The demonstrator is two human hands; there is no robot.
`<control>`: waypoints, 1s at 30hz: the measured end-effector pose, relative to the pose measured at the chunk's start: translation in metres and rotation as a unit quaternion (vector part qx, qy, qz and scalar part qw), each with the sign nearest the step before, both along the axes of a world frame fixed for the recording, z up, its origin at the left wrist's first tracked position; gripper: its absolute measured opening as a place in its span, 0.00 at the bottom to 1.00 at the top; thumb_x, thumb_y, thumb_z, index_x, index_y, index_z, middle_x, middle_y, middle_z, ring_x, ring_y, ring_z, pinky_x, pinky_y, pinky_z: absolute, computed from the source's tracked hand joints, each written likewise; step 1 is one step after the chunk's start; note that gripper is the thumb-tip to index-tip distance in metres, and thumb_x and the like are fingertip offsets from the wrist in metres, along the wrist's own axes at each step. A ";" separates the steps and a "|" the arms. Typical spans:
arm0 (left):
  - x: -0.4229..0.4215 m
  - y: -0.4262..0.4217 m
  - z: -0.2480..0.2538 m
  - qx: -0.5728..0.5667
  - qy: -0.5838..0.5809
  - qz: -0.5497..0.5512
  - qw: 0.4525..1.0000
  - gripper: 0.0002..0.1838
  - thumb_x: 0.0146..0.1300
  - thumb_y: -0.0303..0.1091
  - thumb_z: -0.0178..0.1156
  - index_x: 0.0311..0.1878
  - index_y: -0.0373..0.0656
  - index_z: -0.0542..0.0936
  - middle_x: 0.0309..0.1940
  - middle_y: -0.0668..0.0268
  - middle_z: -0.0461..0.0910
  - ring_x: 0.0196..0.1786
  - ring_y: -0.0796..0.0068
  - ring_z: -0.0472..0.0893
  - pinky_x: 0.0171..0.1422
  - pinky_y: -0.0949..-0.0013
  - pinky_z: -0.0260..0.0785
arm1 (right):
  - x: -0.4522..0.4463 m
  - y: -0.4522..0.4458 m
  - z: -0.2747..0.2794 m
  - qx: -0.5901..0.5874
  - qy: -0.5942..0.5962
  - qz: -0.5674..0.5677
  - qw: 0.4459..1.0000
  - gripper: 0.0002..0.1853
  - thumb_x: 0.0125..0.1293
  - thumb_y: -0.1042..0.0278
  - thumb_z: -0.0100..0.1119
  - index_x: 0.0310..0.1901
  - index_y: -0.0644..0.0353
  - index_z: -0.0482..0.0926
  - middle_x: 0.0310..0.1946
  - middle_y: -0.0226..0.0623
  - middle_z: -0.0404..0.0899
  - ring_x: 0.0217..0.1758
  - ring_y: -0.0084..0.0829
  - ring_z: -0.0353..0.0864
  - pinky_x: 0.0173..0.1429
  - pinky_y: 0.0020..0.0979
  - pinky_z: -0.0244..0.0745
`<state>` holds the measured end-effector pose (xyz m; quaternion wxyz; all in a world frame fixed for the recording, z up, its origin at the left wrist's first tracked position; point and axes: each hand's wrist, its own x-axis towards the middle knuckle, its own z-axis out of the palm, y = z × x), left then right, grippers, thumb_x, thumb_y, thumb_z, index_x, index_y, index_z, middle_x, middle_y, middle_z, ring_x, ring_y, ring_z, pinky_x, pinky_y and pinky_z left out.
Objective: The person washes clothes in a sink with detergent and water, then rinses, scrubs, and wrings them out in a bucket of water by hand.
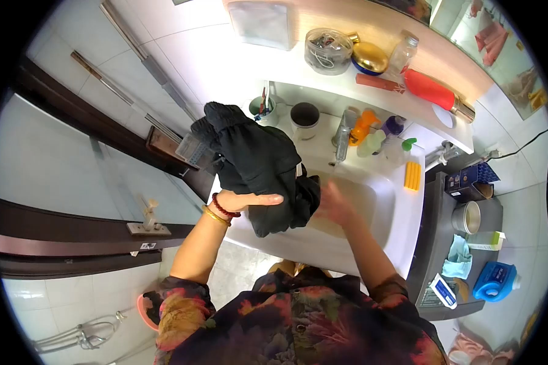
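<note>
Directly under black cloth [256,152], a white washbasin [409,213], tiled walls [195,61] around.

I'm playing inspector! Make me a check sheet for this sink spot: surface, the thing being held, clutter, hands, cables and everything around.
Surface: white sink, below the cloth and hands.
Held thing: black cloth, bunched up over the sink's left part.
Clutter: orange bottle by the tap; yellow ridged item on the right rim.
Hands: left hand holds the cloth, thumb across it; right hand is blurred beside it, touching or not unclear.
Cables: thin black cable at the right wall.
Surroundings: white shelf behind the sink; dark counter to its right, with a blue jug.
</note>
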<state>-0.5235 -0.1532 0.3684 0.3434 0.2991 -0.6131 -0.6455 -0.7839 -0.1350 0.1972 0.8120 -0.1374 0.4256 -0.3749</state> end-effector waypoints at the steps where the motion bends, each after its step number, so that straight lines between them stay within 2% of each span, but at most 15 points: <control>1: -0.001 -0.003 0.005 -0.046 0.006 -0.004 0.999 0.37 0.43 0.32 0.71 0.59 0.37 0.66 0.52 0.57 0.71 0.59 0.62 0.68 0.68 0.60 0.55 | 0.001 -0.002 -0.005 0.069 -0.038 0.107 0.991 0.31 0.64 0.42 0.46 0.60 0.59 0.64 0.57 0.41 0.67 0.56 0.39 0.70 0.58 0.39 0.67; 5: 0.006 -0.018 -0.011 -0.185 -0.093 -0.002 0.978 0.38 0.38 0.38 0.73 0.56 0.38 0.68 0.48 0.58 0.72 0.56 0.62 0.69 0.67 0.57 0.54 | 0.022 0.010 0.023 0.018 -0.255 0.158 0.954 0.33 0.64 0.41 0.46 0.62 0.58 0.62 0.59 0.41 0.66 0.56 0.38 0.70 0.58 0.38 0.68; 6: 0.008 -0.020 -0.012 -0.195 -0.113 -0.006 0.974 0.38 0.39 0.38 0.73 0.55 0.38 0.69 0.48 0.59 0.72 0.56 0.62 0.69 0.66 0.58 0.54 | 0.014 0.008 0.026 -0.318 0.059 0.223 0.920 0.26 0.62 0.51 0.49 0.58 0.58 0.66 0.53 0.38 0.71 0.52 0.36 0.74 0.53 0.38 0.71; 7: 0.010 -0.020 -0.012 -0.203 -0.130 -0.011 0.971 0.38 0.39 0.38 0.73 0.55 0.38 0.69 0.48 0.59 0.72 0.56 0.62 0.69 0.66 0.58 0.54 | 0.010 0.005 0.028 -0.587 0.359 0.237 0.686 0.20 0.61 0.61 0.53 0.53 0.57 0.71 0.47 0.35 0.76 0.48 0.35 0.77 0.48 0.37 0.75; 10: 0.023 -0.021 0.002 -0.191 -0.146 -0.034 0.970 0.36 0.41 0.38 0.73 0.55 0.39 0.69 0.48 0.60 0.72 0.56 0.63 0.69 0.65 0.59 0.55 | 0.032 0.018 -0.005 -0.219 -0.017 0.105 0.970 0.18 0.58 0.65 0.55 0.51 0.58 0.72 0.46 0.36 0.76 0.46 0.34 0.76 0.48 0.36 0.74; 14: 0.037 -0.021 0.032 -0.022 -0.112 0.075 0.991 0.26 0.51 0.32 0.68 0.54 0.35 0.72 0.52 0.61 0.74 0.55 0.71 0.72 0.63 0.68 0.61 | 0.009 0.012 -0.005 -0.060 -0.087 -0.114 0.988 0.17 0.54 0.70 0.58 0.47 0.58 0.73 0.44 0.36 0.75 0.44 0.33 0.76 0.49 0.34 0.73; 17: 0.042 -0.038 -0.021 0.055 -0.045 0.203 0.977 0.24 0.54 0.39 0.66 0.50 0.31 0.75 0.51 0.61 0.75 0.53 0.74 0.73 0.62 0.71 0.62 | 0.001 -0.001 0.038 -0.311 0.212 -0.117 0.919 0.16 0.52 0.74 0.61 0.44 0.59 0.74 0.42 0.36 0.75 0.43 0.33 0.75 0.49 0.33 0.72; 18: 0.033 -0.040 -0.031 0.091 -0.049 0.256 0.961 0.25 0.55 0.44 0.65 0.47 0.30 0.76 0.48 0.60 0.76 0.52 0.74 0.74 0.61 0.72 0.63 | 0.005 -0.003 0.076 -0.508 0.427 -0.066 0.745 0.17 0.50 0.74 0.63 0.44 0.56 0.75 0.42 0.38 0.74 0.43 0.35 0.74 0.50 0.35 0.71; 19: 0.029 -0.051 -0.055 0.061 -0.012 0.320 0.945 0.21 0.52 0.32 0.68 0.48 0.33 0.77 0.45 0.63 0.78 0.46 0.73 0.77 0.55 0.72 0.69 | 0.015 -0.004 0.083 -0.509 0.428 -0.067 0.744 0.17 0.50 0.74 0.63 0.44 0.56 0.75 0.42 0.38 0.74 0.43 0.35 0.74 0.50 0.35 0.71; 24: 0.007 -0.059 -0.116 -0.240 -0.252 0.390 0.852 0.23 0.58 0.43 0.61 0.52 0.37 0.75 0.52 0.57 0.75 0.54 0.66 0.74 0.61 0.66 0.65 | 0.057 0.009 0.090 -0.611 0.466 0.041 0.638 0.15 0.56 0.62 0.61 0.45 0.51 0.75 0.43 0.37 0.73 0.44 0.33 0.74 0.48 0.31 0.69; 25: 0.002 -0.053 -0.107 -0.292 -0.426 0.308 0.799 0.21 0.66 0.44 0.49 0.57 0.42 0.72 0.59 0.56 0.69 0.61 0.65 0.67 0.66 0.62 0.58 | 0.060 0.010 0.080 -0.612 0.465 0.043 0.638 0.15 0.56 0.62 0.61 0.45 0.51 0.75 0.43 0.37 0.73 0.44 0.33 0.74 0.48 0.31 0.69; 26: -0.001 -0.045 -0.096 -0.280 -0.473 0.252 0.797 0.21 0.67 0.43 0.44 0.59 0.45 0.70 0.61 0.57 0.66 0.63 0.64 0.65 0.68 0.61 0.55 | 0.064 0.011 0.056 -0.357 0.237 -0.060 0.902 0.17 0.58 0.59 0.58 0.49 0.50 0.73 0.45 0.38 0.73 0.46 0.34 0.73 0.51 0.34 0.68; 27: -0.003 -0.038 -0.089 -0.266 -0.516 0.193 0.791 0.21 0.69 0.43 0.40 0.61 0.48 0.68 0.62 0.57 0.64 0.65 0.62 0.63 0.70 0.59 0.52 | 0.069 0.013 0.028 -0.028 -0.036 -0.151 0.988 0.19 0.61 0.56 0.56 0.53 0.49 0.71 0.47 0.39 0.73 0.47 0.34 0.73 0.55 0.36 0.67; 28: -0.001 -0.032 -0.109 -0.437 -0.512 0.234 0.702 0.21 0.68 0.42 0.42 0.63 0.49 0.67 0.63 0.58 0.64 0.66 0.59 0.61 0.71 0.59 0.49 | 0.072 0.016 -0.011 -0.015 -0.075 -0.146 0.986 0.23 0.64 0.53 0.52 0.60 0.46 0.63 0.48 0.42 0.73 0.49 0.34 0.74 0.53 0.34 0.70; 30: -0.005 -0.027 -0.106 -0.447 -0.460 0.230 0.732 0.22 0.69 0.41 0.40 0.64 0.48 0.64 0.63 0.58 0.63 0.66 0.60 0.60 0.71 0.59 0.48 | 0.089 0.018 -0.046 -0.039 -0.101 -0.135 0.985 0.25 0.64 0.51 0.49 0.61 0.47 0.62 0.50 0.43 0.72 0.51 0.38 0.73 0.56 0.37 0.69</control>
